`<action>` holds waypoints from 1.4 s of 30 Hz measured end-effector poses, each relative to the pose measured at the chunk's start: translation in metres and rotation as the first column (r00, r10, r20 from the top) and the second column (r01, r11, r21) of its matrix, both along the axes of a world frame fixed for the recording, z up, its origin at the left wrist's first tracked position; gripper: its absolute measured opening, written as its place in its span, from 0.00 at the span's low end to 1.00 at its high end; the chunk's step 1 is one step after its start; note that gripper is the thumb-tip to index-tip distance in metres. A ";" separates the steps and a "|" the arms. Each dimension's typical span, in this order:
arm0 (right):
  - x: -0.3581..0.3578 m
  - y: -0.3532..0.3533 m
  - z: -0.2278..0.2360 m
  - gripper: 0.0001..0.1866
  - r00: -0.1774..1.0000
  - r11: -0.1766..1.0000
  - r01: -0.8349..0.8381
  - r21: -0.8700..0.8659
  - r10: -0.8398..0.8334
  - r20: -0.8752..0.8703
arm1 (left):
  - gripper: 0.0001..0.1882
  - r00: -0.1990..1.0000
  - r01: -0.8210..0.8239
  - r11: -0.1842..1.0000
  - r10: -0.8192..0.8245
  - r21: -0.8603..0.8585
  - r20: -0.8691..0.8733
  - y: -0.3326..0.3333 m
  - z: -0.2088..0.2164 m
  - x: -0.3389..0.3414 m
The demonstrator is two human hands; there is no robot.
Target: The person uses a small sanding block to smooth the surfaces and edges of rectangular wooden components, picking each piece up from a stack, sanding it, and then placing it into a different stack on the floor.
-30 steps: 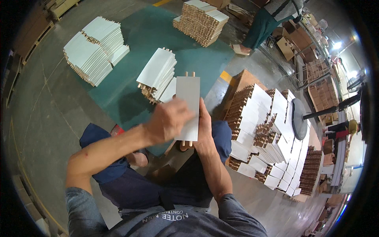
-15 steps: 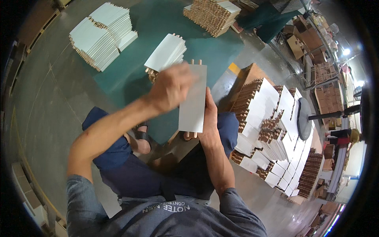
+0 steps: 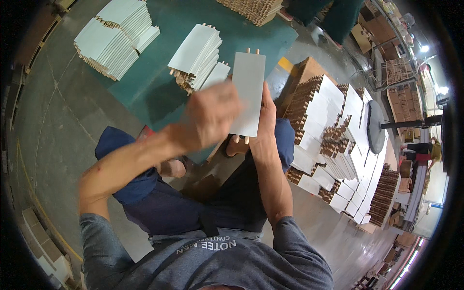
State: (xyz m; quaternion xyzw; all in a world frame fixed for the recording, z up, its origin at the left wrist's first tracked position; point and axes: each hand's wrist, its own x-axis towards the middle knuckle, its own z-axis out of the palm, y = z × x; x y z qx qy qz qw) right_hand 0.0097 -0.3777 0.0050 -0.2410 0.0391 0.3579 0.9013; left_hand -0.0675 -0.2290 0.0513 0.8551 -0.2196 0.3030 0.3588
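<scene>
A flat, pale grey-white board [image 3: 250, 92] with wooden dowel ends sticking out at top and bottom is held up in front of my knees. Along its right edge, my right hand [image 3: 267, 118] is closed around it, fingers partly hidden behind. My left hand [image 3: 215, 113] is curled at the lower left side of the board, blurred by motion; whether anything small is in it cannot be seen. Just beyond lies a short stack of similar boards [image 3: 194, 50], with a lower one [image 3: 216, 74] beside it.
Taller board stacks stand on the green mat [image 3: 154, 84] at far left [image 3: 118, 38] and at the far edge [image 3: 251, 10]. A large pile of boards [image 3: 324, 104] is close on my right, with a dark round disc on an arm [image 3: 376, 126] over it. Another person [image 3: 425, 151] is at far right.
The view has tilted so the surroundings sit higher. My right hand and the board have moved slightly away and right. My left hand has slid down the board towards me.
</scene>
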 end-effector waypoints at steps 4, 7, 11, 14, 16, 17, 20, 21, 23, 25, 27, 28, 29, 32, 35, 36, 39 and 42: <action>-0.011 0.005 -0.007 0.23 0.996 0.996 -0.094 -0.010 0.094 0.004 | 0.07 0.976 -0.216 0.973 0.213 -0.079 -0.051 0.031 0.001 0.041; -0.012 0.007 -0.013 0.24 0.994 0.995 -0.099 0.009 0.099 -0.050 | 0.10 0.972 -0.226 0.974 0.226 0.006 -0.058 0.033 -0.012 0.045; -0.002 0.001 -0.021 0.27 0.999 0.996 -0.016 0.087 0.020 -0.042 | 0.08 0.976 0.208 0.978 -0.208 -0.004 -0.059 -0.021 -0.033 -0.010; 0.006 -0.006 -0.020 0.29 0.997 0.977 0.045 0.210 -0.033 -0.064 | 0.08 0.955 0.297 0.955 -0.297 0.018 0.007 -0.043 0.001 -0.050; 0.013 -0.012 -0.032 0.28 0.985 0.981 0.167 0.098 -0.162 -0.058 | 0.11 0.951 0.305 0.951 -0.302 -0.049 0.066 -0.046 0.015 -0.049; 0.013 -0.003 -0.036 0.28 0.982 0.983 0.176 0.045 -0.172 -0.077 | 0.13 0.956 0.291 0.954 -0.287 -0.067 0.062 -0.042 0.015 -0.047; 0.017 -0.008 -0.055 0.29 0.996 0.986 0.043 -0.162 -0.029 0.087 | 0.17 0.958 0.283 0.949 -0.274 -0.137 0.080 -0.034 0.013 -0.033; 0.018 -0.006 -0.066 0.30 0.994 0.997 -0.055 -0.047 0.060 0.092 | 0.17 0.960 0.278 0.948 -0.267 -0.155 0.084 -0.032 0.014 -0.031; 0.030 -0.011 -0.098 0.30 0.985 0.946 -0.149 -0.287 0.168 0.042 | 0.14 0.964 0.265 0.951 -0.254 -0.161 0.085 -0.027 0.014 -0.029; 0.001 0.026 -0.098 0.29 0.930 0.710 0.197 -0.676 0.082 0.357 | 0.12 0.966 0.248 0.959 -0.235 -0.138 0.104 -0.022 0.016 -0.029; 0.019 0.030 -0.119 0.31 0.918 0.384 0.322 -0.865 0.095 0.384 | 0.11 0.964 0.246 0.963 -0.232 -0.108 0.129 -0.023 0.021 -0.030; 0.047 0.016 -0.138 0.35 0.978 0.516 0.071 -0.853 0.133 0.162 | 0.11 0.962 0.252 0.960 -0.233 -0.125 0.144 -0.025 0.023 -0.030; 0.034 0.035 -0.137 0.34 0.994 0.459 0.074 -0.885 0.035 0.102 | 0.11 0.966 0.236 0.961 -0.217 -0.143 0.139 -0.023 0.018 -0.031; 0.060 0.053 -0.193 0.26 0.973 0.633 0.229 -0.740 -0.144 0.178 | 0.09 0.964 0.228 0.960 -0.198 -0.165 0.179 -0.022 0.023 -0.031; 0.070 0.077 -0.214 0.22 0.948 0.367 0.312 -0.876 -0.062 0.312 | 0.08 0.966 0.208 0.956 -0.168 -0.205 0.195 -0.017 0.024 -0.027; 0.078 0.080 -0.238 0.23 0.934 0.273 0.341 -0.900 0.011 0.357 | 0.08 0.970 0.192 0.960 -0.154 -0.203 0.191 -0.013 0.024 -0.026; 0.080 0.101 -0.242 0.24 0.925 0.172 0.354 -0.920 0.083 0.371 | 0.08 0.979 0.157 0.965 -0.124 -0.210 0.159 -0.003 0.022 -0.020; 0.093 0.106 -0.259 0.24 0.878 0.099 0.455 -0.885 0.116 0.464 | 0.07 0.984 0.144 0.960 -0.114 -0.239 0.137 0.002 0.023 -0.015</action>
